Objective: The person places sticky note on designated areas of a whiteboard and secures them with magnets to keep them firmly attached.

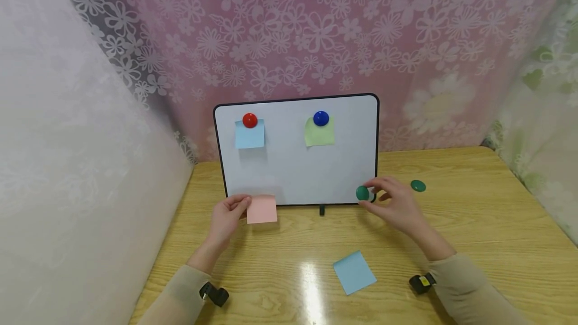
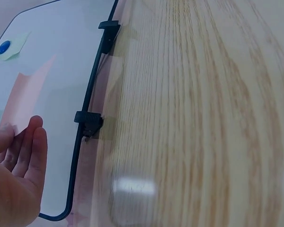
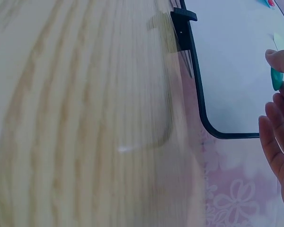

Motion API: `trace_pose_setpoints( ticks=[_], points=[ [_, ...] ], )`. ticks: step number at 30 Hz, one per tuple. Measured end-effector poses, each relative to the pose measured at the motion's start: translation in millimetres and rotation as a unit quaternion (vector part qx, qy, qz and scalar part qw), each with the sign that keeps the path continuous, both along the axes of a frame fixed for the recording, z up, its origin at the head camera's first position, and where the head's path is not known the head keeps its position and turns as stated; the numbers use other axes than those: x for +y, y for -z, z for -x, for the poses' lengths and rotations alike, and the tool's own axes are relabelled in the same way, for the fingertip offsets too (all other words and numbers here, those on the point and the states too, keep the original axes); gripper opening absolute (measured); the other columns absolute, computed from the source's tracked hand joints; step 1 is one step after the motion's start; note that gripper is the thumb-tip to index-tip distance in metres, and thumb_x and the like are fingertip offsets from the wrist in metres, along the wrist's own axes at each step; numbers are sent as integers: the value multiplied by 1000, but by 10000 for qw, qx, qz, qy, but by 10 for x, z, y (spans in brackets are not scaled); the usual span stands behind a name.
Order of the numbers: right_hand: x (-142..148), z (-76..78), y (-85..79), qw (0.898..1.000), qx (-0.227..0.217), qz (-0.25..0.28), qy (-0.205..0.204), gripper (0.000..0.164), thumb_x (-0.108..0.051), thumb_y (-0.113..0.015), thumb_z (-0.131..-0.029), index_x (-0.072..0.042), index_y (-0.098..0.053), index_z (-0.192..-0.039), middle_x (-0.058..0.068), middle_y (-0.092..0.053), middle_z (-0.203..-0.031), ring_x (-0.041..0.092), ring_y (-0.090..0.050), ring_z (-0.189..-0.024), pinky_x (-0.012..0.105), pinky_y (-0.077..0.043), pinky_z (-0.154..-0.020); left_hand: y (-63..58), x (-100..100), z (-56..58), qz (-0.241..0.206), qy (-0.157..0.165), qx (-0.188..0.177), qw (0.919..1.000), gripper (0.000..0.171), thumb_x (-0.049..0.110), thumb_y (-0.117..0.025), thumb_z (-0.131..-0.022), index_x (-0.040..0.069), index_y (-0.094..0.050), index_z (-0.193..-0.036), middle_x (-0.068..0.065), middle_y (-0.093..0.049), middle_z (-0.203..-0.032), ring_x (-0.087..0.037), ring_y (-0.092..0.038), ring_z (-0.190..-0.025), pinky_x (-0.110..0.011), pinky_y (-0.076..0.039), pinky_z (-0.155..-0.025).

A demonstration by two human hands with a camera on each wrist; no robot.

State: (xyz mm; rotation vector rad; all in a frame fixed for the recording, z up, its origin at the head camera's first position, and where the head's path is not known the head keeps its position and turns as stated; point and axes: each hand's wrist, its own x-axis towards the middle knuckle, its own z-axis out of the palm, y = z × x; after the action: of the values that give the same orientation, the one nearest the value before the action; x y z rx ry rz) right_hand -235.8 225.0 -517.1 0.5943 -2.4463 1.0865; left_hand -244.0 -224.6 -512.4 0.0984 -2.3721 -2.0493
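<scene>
My left hand (image 1: pixel 228 217) pinches a pink sticky note (image 1: pixel 262 209) by its left edge, in front of the whiteboard's lower left. In the left wrist view the pink note (image 2: pixel 26 99) is slightly bent between thumb and fingers. Near the board's lower right corner, my right hand (image 1: pixel 397 204) grips a round green magnet (image 1: pixel 362 193) between thumb and fingertips; the right wrist view shows this magnet (image 3: pixel 276 79) edge-on. On the whiteboard (image 1: pixel 289 174), a red magnet (image 1: pixel 250 120) holds a blue note (image 1: pixel 250 137) at upper left, and a blue magnet (image 1: pixel 321 118) holds a green note (image 1: pixel 319 135) right of centre.
A loose blue sticky note (image 1: pixel 354 272) lies on the wooden table (image 1: pixel 280 285) between the forearms. Another green magnet (image 1: pixel 418 185) lies right of the board. Black feet (image 2: pixel 89 118) support the board's lower edge. A floral curtain (image 1: pixel 289 39) hangs behind.
</scene>
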Motion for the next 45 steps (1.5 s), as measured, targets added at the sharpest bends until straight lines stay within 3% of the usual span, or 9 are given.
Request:
trace_pose_setpoints(
  ticks=[6, 12, 18, 27, 34, 45],
  points=[
    [-89, 34, 1, 9999, -1, -91, -90, 39, -14, -95, -84, -14, -75, -117, 1, -70, -117, 28, -66, -96, 44, -63, -71, 2, -3, 11, -89, -42, -27, 9999, 25, 13, -68, -108, -6, -75, -122, -11, -79, -108, -14, -74, -90, -33, -61, -85],
    [-208, 74, 4, 9995, 40, -84, -296, 37, -16, -95, -84, -14, -76, -116, 1, -70, -115, 29, -68, -95, 39, -63, -70, 9, -2, 29, -87, -69, -52, 9999, 26, 15, -70, -107, -5, -75, -122, -14, -79, -111, -15, -75, -93, -35, -61, -87],
    [-329, 94, -14, 9988, 128, -106, -465, 39, -15, -96, -82, -14, -76, -116, 0, -70, -114, 30, -70, -93, 35, -62, -70, 6, 7, 56, -38, -125, -88, 9999, 29, 18, -71, -107, -6, -74, -124, -14, -79, -112, -13, -74, -92, -31, -61, -83],
    [-570, 129, -61, 9965, -42, -88, -832, 41, -15, -95, -84, -13, -75, -120, 2, -69, -119, 29, -69, -97, 39, -63, -73, 1, 17, 101, 93, -147, -236, 9996, 28, 12, -65, -109, -10, -71, -125, -16, -78, -111, -12, -72, -90, -26, -61, -80],
    [-790, 174, -76, 9931, -162, -88, -1161, 41, -19, -95, -85, -13, -76, -121, 2, -69, -122, 30, -70, -99, 36, -63, -74, -17, 16, 95, 5, -160, -116, 9998, 30, 19, -69, -108, -5, -74, -125, -14, -78, -114, -12, -73, -93, -26, -61, -81],
    [-1155, 197, -99, 9881, -223, -196, -1510, 41, -21, -94, -86, -12, -76, -121, 3, -69, -124, 27, -70, -99, 42, -64, -75, 0, -11, 153, 0, -156, 87, 9998, 28, 20, -70, -107, -4, -76, -121, -14, -78, -111, -16, -75, -96, -27, -61, -82]
  ],
)
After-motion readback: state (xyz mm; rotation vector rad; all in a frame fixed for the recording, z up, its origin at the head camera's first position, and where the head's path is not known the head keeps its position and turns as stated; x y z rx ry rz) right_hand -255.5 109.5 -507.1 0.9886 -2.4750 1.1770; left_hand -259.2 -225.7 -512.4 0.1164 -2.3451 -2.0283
